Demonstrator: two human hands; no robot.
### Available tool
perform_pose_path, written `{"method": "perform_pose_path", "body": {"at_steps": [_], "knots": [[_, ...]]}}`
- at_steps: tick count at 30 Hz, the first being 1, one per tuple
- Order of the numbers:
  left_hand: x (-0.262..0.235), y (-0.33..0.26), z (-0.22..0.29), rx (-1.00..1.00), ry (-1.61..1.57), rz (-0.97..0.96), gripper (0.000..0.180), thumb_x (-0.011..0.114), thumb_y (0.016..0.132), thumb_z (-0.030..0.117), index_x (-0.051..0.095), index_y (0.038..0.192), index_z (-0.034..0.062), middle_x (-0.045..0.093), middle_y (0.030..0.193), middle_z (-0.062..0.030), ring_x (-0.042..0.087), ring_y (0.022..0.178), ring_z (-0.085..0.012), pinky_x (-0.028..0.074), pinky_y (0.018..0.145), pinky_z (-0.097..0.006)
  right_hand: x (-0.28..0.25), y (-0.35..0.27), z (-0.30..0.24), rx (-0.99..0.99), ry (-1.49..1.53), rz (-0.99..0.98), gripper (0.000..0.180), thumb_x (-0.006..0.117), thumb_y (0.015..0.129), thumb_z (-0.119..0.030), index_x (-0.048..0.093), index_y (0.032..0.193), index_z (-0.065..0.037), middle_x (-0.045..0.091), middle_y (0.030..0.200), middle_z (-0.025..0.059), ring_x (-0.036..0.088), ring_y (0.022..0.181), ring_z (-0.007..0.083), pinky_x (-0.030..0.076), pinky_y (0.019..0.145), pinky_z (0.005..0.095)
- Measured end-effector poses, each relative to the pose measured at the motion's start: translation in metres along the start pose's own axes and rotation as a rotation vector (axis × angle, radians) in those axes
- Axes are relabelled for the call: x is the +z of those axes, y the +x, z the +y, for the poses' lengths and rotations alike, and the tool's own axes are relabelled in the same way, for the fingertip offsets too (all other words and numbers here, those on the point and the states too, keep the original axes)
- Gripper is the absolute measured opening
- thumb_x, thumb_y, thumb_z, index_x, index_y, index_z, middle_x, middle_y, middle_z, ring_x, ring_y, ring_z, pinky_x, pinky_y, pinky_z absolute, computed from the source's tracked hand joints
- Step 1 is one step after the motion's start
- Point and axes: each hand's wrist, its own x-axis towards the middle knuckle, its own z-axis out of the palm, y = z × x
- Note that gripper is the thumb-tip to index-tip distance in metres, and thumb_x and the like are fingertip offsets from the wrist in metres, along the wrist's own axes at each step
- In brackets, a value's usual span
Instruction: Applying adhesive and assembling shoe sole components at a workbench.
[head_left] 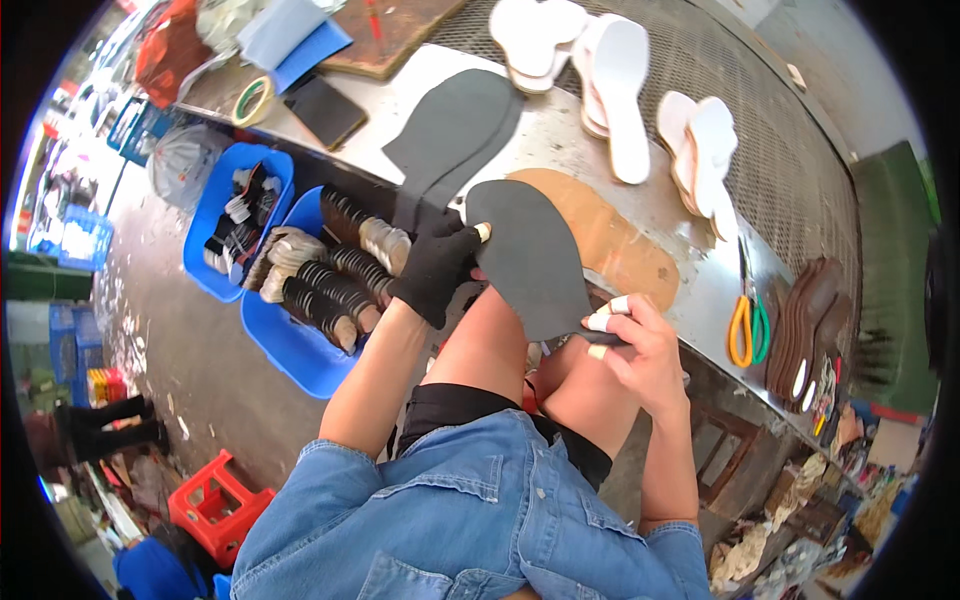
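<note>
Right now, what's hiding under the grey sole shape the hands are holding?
Under the grey sole piece, a tan sole-shaped sheet lies on the metal table. Its left part is covered, so that part can't be seen.

Grey insole (530,262) hides part of tan insole (615,240).

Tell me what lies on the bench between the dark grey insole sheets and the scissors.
In the head view, a tan insole-shaped sheet lies on the metal bench between the grey sheets and the scissors.

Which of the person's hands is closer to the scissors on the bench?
Right. The right hand is nearer the scissors, apart from them; the gloved left hand is farther, across the dark insole.
</note>
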Motion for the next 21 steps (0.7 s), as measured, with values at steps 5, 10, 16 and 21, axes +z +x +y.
{"method": "perform_pose_path", "body": {"at_steps": [5,10,16,21], "knots": [[0.076,-0.023,0.009,0.263,-0.229,0.034,0.031,0.058,0.084,0.008,0.056,0.114,0.0005,0.062,0.099,-0.0049,0.059,0.084,-0.0119,0.048,0.068,-0.024,-0.035,-0.018,0.001,-0.026,1.553,0.427,0.096,0.059,0.077,-0.061,0.021,0.140,0.001,0.034,0.140,0.0174,0.029,0.133,0.0316,0.032,0.104,0.0458],[0.144,-0.046,0.014,0.315,-0.084,-0.145,0.036,0.057,0.084,0.007,0.053,0.119,-0.0002,0.060,0.106,-0.0058,0.056,0.092,-0.0111,0.046,0.075,-0.024,-0.039,-0.020,0.011,-0.139,2.106,0.315,0.071,0.041,0.091,-0.052,0.029,0.137,0.001,0.040,0.135,0.0192,0.033,0.130,0.0318,0.035,0.103,0.0458],[0.171,-0.065,0.016,0.309,0.026,-0.207,0.036,0.058,0.083,0.005,0.052,0.118,-0.0007,0.060,0.106,-0.0052,0.056,0.094,-0.0103,0.046,0.078,-0.025,-0.030,-0.024,0.012,-0.147,2.075,0.366,0.050,0.033,0.097,-0.040,0.048,0.119,0.002,0.056,0.115,0.0188,0.052,0.110,0.0321,0.043,0.095,0.0449],[0.175,-0.069,0.018,0.176,-0.048,-0.419,0.022,0.060,0.083,0.002,0.055,0.104,0.0010,0.062,0.102,-0.0071,0.059,0.088,-0.0122,0.048,0.076,-0.025,-0.030,-0.031,-0.016,0.124,1.277,0.596,0.016,0.059,0.084,0.001,0.059,0.100,0.003,0.060,0.102,0.0084,0.057,0.088,0.0132,0.049,0.075,0.0255]]}}
